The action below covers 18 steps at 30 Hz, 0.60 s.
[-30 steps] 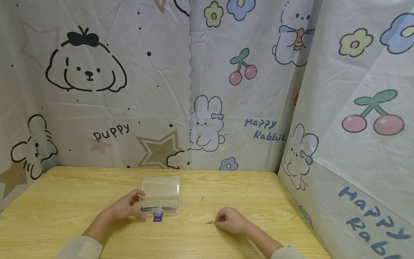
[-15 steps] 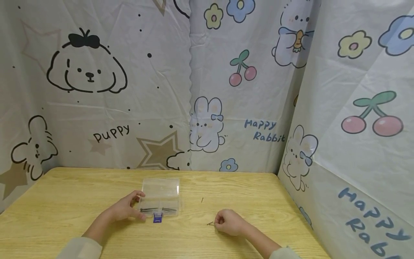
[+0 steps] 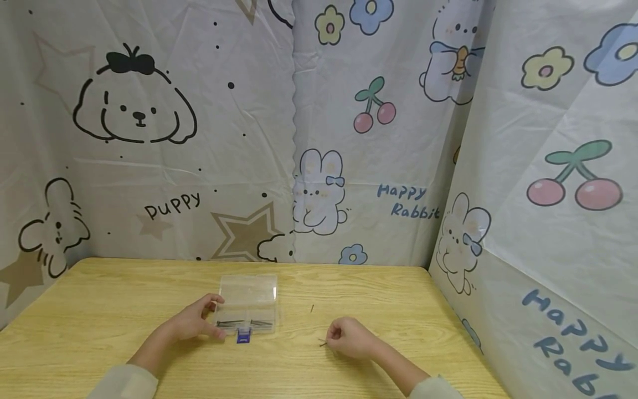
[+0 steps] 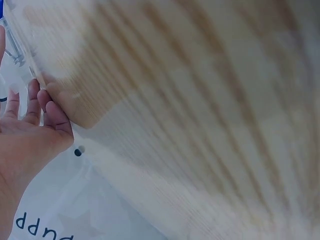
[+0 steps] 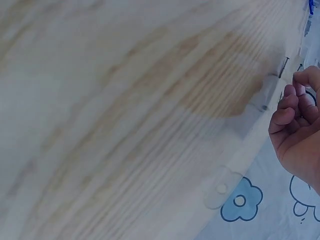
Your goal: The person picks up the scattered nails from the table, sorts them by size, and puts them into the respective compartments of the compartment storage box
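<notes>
In the head view my left hand (image 3: 195, 320) grips the left side of a clear plastic box (image 3: 271, 320), thumb at the front corner and fingers farther back. The box's lid (image 3: 248, 289) is up, its blue latch (image 3: 243, 336) hangs at the front, and thin dark nails lie inside. My right hand (image 3: 351, 339) is low over the table, thumb and index finger pinched together at a nail (image 3: 322, 344). The right wrist view shows a nail (image 5: 284, 67) just beyond the fingertips, which partly hide the spot they work on.
A single nail (image 3: 312, 308) lies farther back, between the box and my right hand. The wooden table (image 3: 279, 371) ends at a printed cloth (image 3: 319, 244) at the back, and another cloth wall (image 3: 528, 255) runs along the right side.
My right hand has shifted slightly left and up, so its fingertips cover more of the nails there. My left hand and the box stay in place.
</notes>
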Available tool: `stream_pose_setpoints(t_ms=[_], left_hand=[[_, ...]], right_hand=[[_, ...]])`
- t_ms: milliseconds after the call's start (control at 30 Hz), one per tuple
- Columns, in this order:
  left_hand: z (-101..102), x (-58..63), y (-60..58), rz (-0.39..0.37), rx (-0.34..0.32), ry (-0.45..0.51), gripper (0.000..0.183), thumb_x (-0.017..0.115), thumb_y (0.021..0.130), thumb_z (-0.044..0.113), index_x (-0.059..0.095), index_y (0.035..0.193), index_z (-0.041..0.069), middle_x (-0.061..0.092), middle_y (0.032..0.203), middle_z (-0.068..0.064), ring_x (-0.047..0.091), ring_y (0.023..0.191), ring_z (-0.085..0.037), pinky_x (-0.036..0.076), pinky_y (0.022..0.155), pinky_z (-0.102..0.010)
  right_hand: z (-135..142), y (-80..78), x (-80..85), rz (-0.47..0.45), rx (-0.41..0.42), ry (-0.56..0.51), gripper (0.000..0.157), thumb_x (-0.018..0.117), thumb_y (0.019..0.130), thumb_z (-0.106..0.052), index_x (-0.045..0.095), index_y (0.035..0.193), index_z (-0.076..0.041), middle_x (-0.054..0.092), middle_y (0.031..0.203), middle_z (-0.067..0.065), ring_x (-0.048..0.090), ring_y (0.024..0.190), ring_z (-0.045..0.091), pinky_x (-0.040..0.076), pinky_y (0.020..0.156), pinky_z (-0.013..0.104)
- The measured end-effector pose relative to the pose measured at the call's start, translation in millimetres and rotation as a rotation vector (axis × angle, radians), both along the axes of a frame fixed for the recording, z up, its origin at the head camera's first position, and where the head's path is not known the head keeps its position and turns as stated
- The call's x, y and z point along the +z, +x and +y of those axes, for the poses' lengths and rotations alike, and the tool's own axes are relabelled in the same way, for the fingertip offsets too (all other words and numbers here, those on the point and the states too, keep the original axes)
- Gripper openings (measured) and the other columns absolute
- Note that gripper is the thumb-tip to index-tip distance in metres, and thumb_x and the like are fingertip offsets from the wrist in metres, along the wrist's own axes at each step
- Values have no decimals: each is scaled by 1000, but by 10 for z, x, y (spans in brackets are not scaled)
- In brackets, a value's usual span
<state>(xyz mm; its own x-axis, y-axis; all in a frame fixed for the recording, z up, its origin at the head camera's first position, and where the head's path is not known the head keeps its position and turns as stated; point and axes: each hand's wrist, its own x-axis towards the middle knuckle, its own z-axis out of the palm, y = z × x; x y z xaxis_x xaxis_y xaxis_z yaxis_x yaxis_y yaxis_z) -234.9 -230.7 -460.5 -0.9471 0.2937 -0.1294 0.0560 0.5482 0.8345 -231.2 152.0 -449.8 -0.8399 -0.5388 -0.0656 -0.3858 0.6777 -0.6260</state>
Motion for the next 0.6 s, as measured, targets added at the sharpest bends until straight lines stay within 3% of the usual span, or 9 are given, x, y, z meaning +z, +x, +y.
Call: stream_pose_setpoints(t_ms=[400,600], left_hand=[[-4,8,8,0,-5,22,79,79,62,26,34,124,7,36,122,-21,29,120,-45,22,96,-60],[2,21,15,-1,-4,21,78,79,62,26,34,123,6,36,123,-22,28,121,-46,22,96,-60]], right_hand=[[-232,-83,106,-12,-16,-14,6,56,81,-11,58,76,-12,52,68,-6,44,61,5,39,56,19],[-362,-128,136,60,2,6,5,56,79,-12,59,75,-12,51,68,-8,44,63,2,40,59,18]])
